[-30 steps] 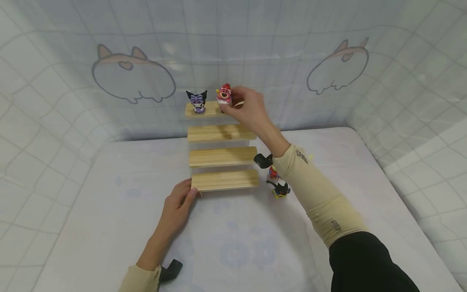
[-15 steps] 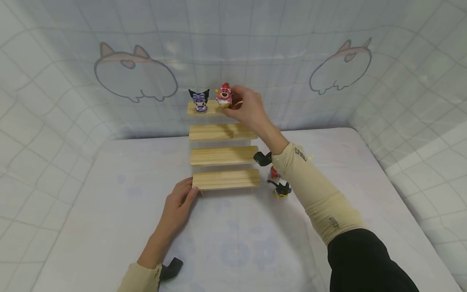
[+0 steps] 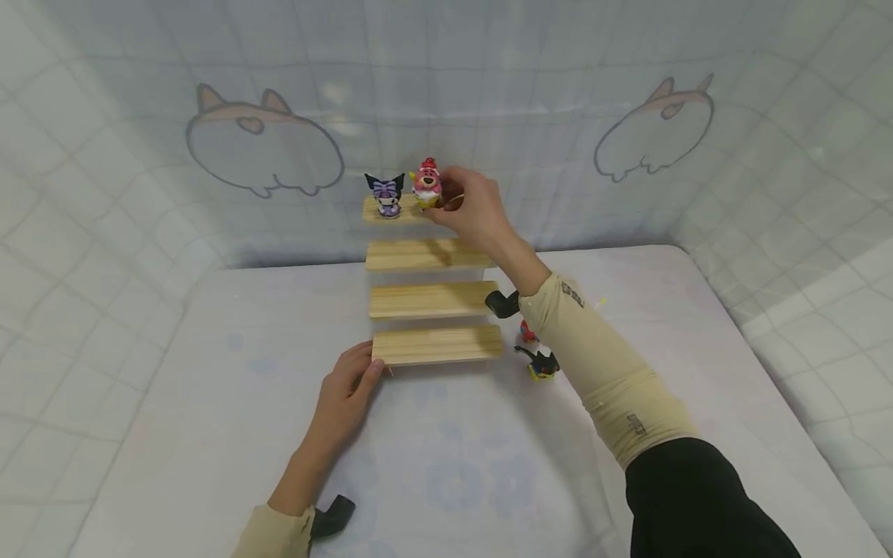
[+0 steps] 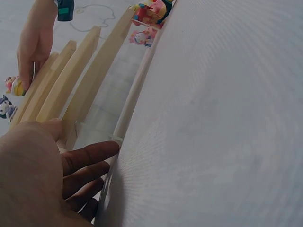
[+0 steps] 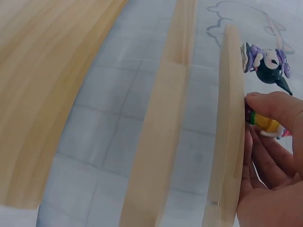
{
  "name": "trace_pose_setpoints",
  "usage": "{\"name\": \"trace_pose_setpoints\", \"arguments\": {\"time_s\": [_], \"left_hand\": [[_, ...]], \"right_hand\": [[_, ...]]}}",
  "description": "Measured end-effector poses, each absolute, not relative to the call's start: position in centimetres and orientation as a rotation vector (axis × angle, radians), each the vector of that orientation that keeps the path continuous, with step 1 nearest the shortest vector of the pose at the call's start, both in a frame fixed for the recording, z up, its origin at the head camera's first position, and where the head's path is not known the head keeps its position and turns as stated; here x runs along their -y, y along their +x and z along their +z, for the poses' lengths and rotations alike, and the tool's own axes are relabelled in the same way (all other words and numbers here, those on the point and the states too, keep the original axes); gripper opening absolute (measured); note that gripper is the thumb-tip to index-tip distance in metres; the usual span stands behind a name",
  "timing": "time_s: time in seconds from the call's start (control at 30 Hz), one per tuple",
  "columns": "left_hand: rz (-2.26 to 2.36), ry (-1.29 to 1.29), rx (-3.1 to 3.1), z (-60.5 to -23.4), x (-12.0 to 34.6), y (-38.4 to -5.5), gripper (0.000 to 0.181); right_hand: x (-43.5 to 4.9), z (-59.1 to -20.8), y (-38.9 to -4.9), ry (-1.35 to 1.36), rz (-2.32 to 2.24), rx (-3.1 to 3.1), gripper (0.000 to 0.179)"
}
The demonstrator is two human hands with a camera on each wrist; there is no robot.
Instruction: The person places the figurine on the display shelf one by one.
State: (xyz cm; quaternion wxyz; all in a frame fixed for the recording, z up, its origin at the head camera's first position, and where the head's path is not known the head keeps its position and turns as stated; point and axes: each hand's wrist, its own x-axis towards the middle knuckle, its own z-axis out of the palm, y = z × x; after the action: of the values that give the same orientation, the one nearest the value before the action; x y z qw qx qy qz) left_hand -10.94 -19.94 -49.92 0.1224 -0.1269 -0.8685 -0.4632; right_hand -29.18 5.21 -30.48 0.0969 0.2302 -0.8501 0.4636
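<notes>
My right hand [image 3: 474, 205] pinches a pink bear figurine [image 3: 427, 186] with a red hat on the top plank [image 3: 412, 215] of a stepped wooden display rack. Its yellow and dark base [image 5: 265, 122] shows between thumb and fingers in the right wrist view, right at the plank's edge. Left of it stands a purple and black figurine [image 3: 387, 198] with pointed ears. My left hand [image 3: 346, 391] lies at the left end of the lowest plank [image 3: 437, 346], thumb at its front corner. In the left wrist view, the fingers [image 4: 90, 156] extend relaxed beside the rack's clear side panel [image 4: 97, 125].
Right of the rack, a figurine with black ears and yellow feet [image 3: 540, 364] and a red figurine [image 3: 527, 332] stand on the white cloth [image 3: 453, 465], partly behind my right sleeve. A gridded curtain [image 3: 516, 93] hangs just behind the rack.
The bear figurine has shifted slightly left toward the purple and black one, with my right hand still holding it. My left hand stays at the lowest plank; the whole view has drifted slightly.
</notes>
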Motion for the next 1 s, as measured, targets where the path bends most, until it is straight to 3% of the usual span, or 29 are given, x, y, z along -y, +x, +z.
{"name": "trace_pose_setpoints", "arguments": {"time_s": [0.47,1.0], "left_hand": [[-1.345,-0.311,2.528,-50.4,20.7,-10.5,0.023],[-1.294,-0.222,2.559,-50.1,22.4,-9.0,0.024]], "right_hand": [[-9.2,-31.8,-25.4,0.608,1.448,2.349,0.036],[-14.2,-37.0,-17.0,0.513,1.494,2.316,0.027]]}}
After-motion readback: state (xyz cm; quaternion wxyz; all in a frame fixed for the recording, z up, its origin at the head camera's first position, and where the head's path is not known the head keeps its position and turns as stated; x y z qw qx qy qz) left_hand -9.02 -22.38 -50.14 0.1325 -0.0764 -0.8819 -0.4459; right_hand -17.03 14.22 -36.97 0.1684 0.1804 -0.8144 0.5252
